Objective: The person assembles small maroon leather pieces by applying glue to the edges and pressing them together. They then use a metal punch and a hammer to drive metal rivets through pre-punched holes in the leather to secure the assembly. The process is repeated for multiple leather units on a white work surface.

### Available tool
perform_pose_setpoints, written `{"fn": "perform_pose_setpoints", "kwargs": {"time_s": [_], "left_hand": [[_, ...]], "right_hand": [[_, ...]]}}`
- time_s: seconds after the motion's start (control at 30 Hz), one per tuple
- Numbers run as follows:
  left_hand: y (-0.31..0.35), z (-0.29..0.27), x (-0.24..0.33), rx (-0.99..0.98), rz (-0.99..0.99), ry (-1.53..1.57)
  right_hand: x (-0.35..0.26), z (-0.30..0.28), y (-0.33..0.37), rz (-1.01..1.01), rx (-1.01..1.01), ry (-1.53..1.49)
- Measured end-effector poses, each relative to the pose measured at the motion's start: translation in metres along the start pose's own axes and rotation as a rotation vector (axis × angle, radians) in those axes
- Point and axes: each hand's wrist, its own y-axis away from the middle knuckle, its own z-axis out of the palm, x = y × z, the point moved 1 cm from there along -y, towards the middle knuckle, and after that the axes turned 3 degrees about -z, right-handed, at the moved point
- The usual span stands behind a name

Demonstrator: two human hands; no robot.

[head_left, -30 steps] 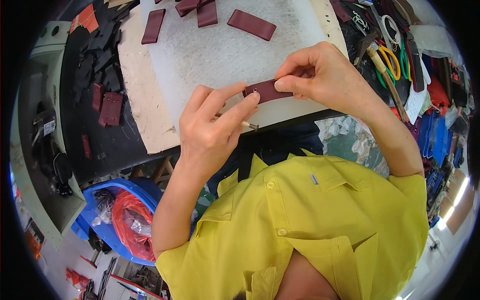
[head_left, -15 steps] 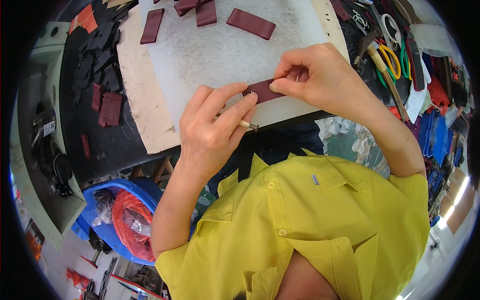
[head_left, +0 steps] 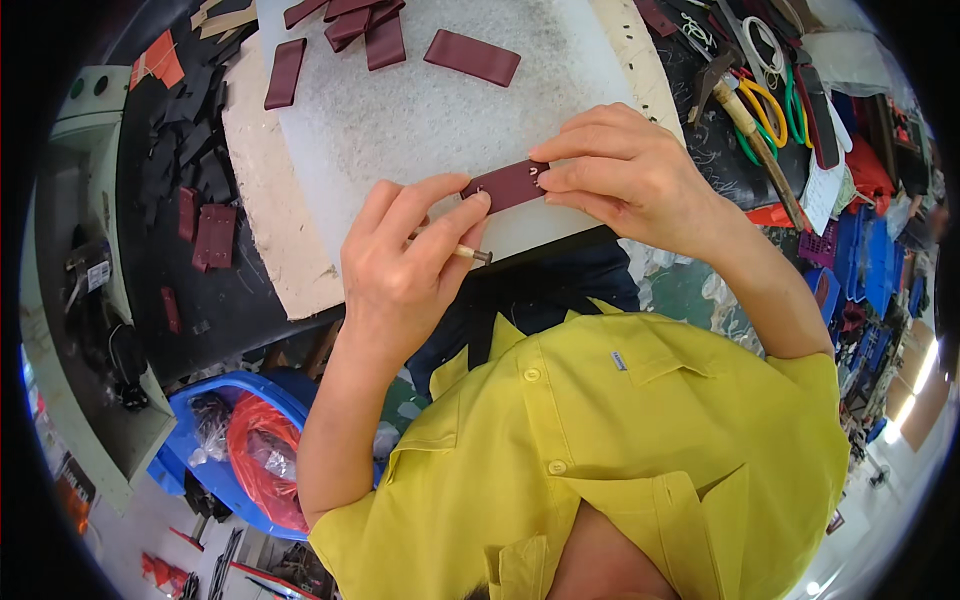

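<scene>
Our two hands are apart, with one maroon strip (head_left: 508, 187) held between them. The left hand (head_left: 408, 245) pinches its left end between thumb and forefinger, and the right hand (head_left: 628, 178) pinches its right end. One small pale fitting shows near each end of it, too small for us to make out. In our left hand there is also one rod (head_left: 468, 253), its dark head pointing out below the fingers.

Under both hands we have one white sheet (head_left: 400, 130) over one beige board (head_left: 290, 230). Beyond the hands, two loose strips lie singly: one (head_left: 285, 73) ahead of the left hand, one (head_left: 473, 58) ahead of the gap between the two. Between these lies one pile (head_left: 384, 42), overlapping, so we cannot count it surely.

Left of the left hand, on the black table (head_left: 250, 312), we count three maroon pieces (head_left: 214, 237); past them is a heap of black strips (head_left: 170, 160), too tangled to count. Right of the right hand lie one hammer (head_left: 765, 155), yellow handles (head_left: 770, 105) and green handles (head_left: 795, 108).

We see two containers. One blue bin (head_left: 283, 388), nearer us than the left hand and left of it, holds a red bag (head_left: 245, 468) and clear plastic (head_left: 210, 420). One grey box (head_left: 145, 425), far left of that hand, holds black objects (head_left: 125, 350) we cannot identify.
</scene>
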Motion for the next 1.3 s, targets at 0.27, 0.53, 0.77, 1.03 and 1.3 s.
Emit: {"fn": "perform_pose_setpoints", "kwargs": {"time_s": [0.27,0.53,0.77,1.03,1.3], "left_hand": [[-0.014,-0.005,-0.006,-0.058,0.082,0.043],[-0.009,-0.021,0.001,0.059,-0.405,0.453],[-0.035,-0.045,-0.005,0.357,-0.899,1.442],[-0.045,0.004,0.031,0.065,-0.691,0.943],[-0.031,0.023,0.02,0.056,-0.569,0.774]], "right_hand": [[-0.002,0.002,0.003,0.016,0.009,0.008],[-0.002,0.002,0.003,-0.011,0.007,0.035],[-0.002,0.002,0.006,-0.009,0.023,0.042],[-0.002,0.002,0.005,-0.011,0.043,0.055],[0.0,0.006,0.01,0.024,0.095,0.04]]}}
